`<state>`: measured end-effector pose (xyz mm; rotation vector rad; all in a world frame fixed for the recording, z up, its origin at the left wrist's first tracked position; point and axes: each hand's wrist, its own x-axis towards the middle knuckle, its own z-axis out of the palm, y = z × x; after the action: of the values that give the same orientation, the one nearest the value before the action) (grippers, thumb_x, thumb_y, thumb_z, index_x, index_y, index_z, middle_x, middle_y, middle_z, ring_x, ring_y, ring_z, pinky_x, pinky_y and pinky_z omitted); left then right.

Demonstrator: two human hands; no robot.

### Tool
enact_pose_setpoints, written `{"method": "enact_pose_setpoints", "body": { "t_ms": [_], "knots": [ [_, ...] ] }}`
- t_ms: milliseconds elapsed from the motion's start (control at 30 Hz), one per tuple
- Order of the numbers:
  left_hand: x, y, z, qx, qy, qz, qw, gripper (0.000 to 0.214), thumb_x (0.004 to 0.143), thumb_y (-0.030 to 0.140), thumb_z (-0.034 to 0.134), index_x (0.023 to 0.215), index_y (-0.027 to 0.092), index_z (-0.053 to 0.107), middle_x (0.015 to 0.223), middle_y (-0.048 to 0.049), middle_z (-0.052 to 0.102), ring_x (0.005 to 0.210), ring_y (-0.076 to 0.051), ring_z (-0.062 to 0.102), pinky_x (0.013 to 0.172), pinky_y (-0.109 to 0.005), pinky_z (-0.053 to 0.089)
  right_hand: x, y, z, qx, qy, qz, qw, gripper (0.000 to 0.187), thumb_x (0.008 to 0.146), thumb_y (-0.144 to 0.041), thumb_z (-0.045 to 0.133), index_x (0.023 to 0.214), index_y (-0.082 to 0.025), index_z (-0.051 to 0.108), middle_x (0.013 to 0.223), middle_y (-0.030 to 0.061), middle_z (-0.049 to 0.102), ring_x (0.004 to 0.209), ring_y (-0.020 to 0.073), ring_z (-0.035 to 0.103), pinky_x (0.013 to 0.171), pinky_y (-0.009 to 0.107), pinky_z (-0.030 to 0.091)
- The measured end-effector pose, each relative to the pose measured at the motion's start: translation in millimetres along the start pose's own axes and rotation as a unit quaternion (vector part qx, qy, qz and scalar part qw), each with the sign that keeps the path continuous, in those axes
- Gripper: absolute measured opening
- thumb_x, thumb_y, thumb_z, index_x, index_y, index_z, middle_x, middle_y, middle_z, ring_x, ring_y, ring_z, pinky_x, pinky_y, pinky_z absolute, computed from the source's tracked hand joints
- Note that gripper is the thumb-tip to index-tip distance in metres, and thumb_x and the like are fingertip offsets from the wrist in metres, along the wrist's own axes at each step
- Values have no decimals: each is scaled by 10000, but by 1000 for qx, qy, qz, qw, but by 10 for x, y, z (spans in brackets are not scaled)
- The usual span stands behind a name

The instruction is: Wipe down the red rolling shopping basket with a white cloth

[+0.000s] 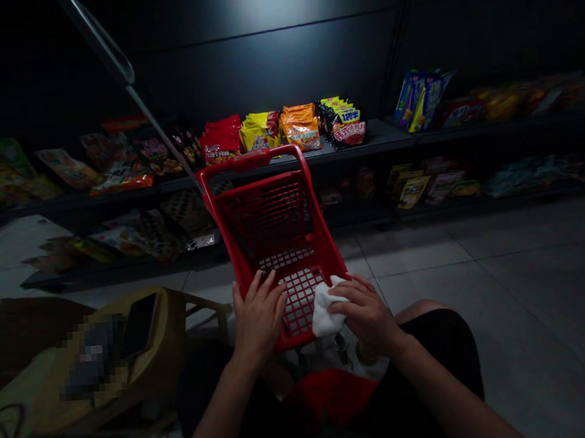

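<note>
A small red plastic shopping cart (327,243) with a grid floor and slatted back stands right in front of me, between my knees. My left hand (259,311) lies with its fingers stretched out over the cart's left rim, near the front, and holds nothing. At the right rim, my right hand (361,307) grips a crumpled white cloth (324,313), which hangs over the inner edge of the basket. Part of the cloth is hidden under the fingers. The cart's handle (253,160) is at the far end, close to the shelf.
A dark shelf (382,139) with instant noodle packs (300,126) and other snack bags runs behind the cart. To my left a yellowish stool (152,362) carries a phone (140,325) and a blurred dark item. A metal pole (158,125) rises at the cart's left side.
</note>
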<state>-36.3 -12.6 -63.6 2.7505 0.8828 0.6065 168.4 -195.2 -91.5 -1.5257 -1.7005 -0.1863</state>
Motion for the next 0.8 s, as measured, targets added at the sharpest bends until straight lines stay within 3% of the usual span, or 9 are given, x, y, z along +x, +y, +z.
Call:
{"method": "enact_pose_setpoints", "body": {
  "t_ms": [67, 200, 300, 400, 500, 633, 733, 800],
  "knots": [
    [-55, 74, 35, 24, 21, -18, 999, 337, 976, 356, 492, 1260, 317, 669, 1541, -52, 499, 1505, -331, 313, 1220, -680, -11, -40, 66, -60, 30, 21, 56, 998, 415, 804, -8, 479, 1018, -276, 714, 1242, 34, 693, 1297, 211, 561, 1155, 499, 383],
    [-56, 12, 69, 39, 93, -81, 992, 523, 942, 375, 542, 1452, 265, 505, 1683, -115, 197, 1562, -358, 102, 1217, -681, 60, -220, -76, 17, 102, 53, 106, 988, 451, 749, 18, 438, 989, -255, 705, 1275, 66, 666, 1361, 224, 521, 1074, 447, 496],
    [-55, -163, 117, -10, 127, -162, 979, 753, 934, 420, 546, 1586, 202, 240, 1691, -194, 67, 1558, -389, 68, 1205, -691, 124, -310, -216, 96, 86, 58, 88, 991, 445, 759, 10, 456, 1003, -270, 702, 1236, 52, 687, 1323, 222, 558, 1158, 500, 406],
    [-36, -330, 173, -96, 94, -187, 973, 844, 947, 406, 512, 1617, 212, 37, 1674, -196, 173, 1547, -328, 196, 1235, -588, 222, -167, -130, 72, 64, 39, 80, 994, 455, 759, 1, 477, 1022, -288, 708, 1193, 29, 715, 1218, 208, 631, 1225, 573, 251],
    [8, -374, 200, -115, 74, -161, 978, 778, 957, 365, 474, 1618, 212, 92, 1679, -147, 193, 1552, -267, 200, 1263, -477, 230, 169, 179, -24, 92, 53, 112, 988, 452, 754, -8, 468, 1019, -273, 720, 1239, 37, 705, 1219, 197, 631, 1198, 523, 321],
    [78, -319, 189, -109, 66, -155, 980, 660, 957, 339, 462, 1583, 252, 272, 1696, -93, 149, 1552, -264, 200, 1256, -474, 247, 474, 473, -46, 151, 133, 198, 959, 411, 773, -56, 455, 1032, -243, 715, 1286, 70, 671, 1255, 205, 592, 1098, 413, 448],
    [127, -365, 155, -104, 56, -154, 981, 607, 948, 330, 476, 1539, 242, 377, 1695, -102, 144, 1543, -285, 228, 1245, -485, 269, 365, 358, 66, 202, 180, 215, 938, 363, 775, -87, 468, 1002, -239, 705, 1209, 78, 683, 1181, 217, 616, 1049, 394, 474],
    [158, -464, 124, -96, 47, -150, 983, 587, 934, 330, 499, 1508, 226, 433, 1691, -115, 152, 1539, -302, 238, 1240, -494, 279, 199, 202, 145, 244, 174, 225, 927, 317, 778, -101, 471, 948, -243, 698, 1179, 73, 682, 1143, 222, 625, 1018, 388, 488]
  ]
}}
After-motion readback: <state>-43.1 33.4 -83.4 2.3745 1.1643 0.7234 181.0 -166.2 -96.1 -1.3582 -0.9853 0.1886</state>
